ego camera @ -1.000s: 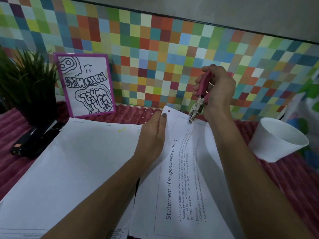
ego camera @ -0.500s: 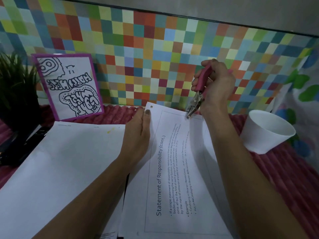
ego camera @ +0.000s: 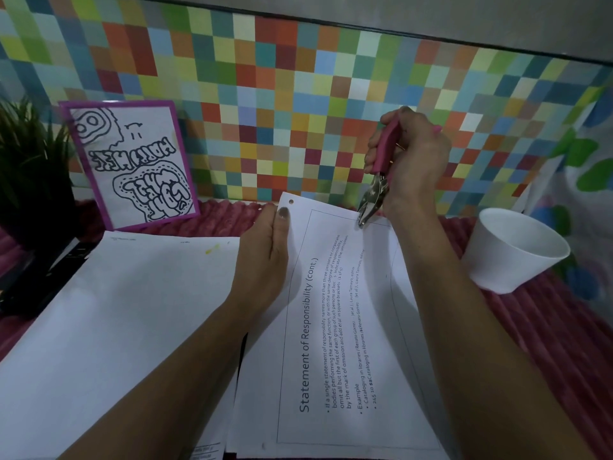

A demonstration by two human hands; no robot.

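A printed sheet [ego camera: 335,327] headed "Statement of Responsibility" lies in front of me, with one punched hole [ego camera: 291,201] in its far left corner. My left hand [ego camera: 265,260] holds the sheet's left edge, thumb on top near that corner. My right hand [ego camera: 411,161] grips a pink-handled hole punch [ego camera: 376,180]. The punch's metal jaws sit over the sheet's far edge, right of the hole.
A blank white paper stack [ego camera: 126,327] lies to the left. A white cup [ego camera: 514,250] leans at the right on the red ribbed cloth [ego camera: 547,343]. A framed drawing [ego camera: 132,164], a plant [ego camera: 30,167] and a black stapler [ego camera: 39,270] stand far left.
The view has shifted slightly, and the sheet's far corner now sits higher. The punch jaws have moved onto the sheet's far edge. My left hand stays on the left edge.
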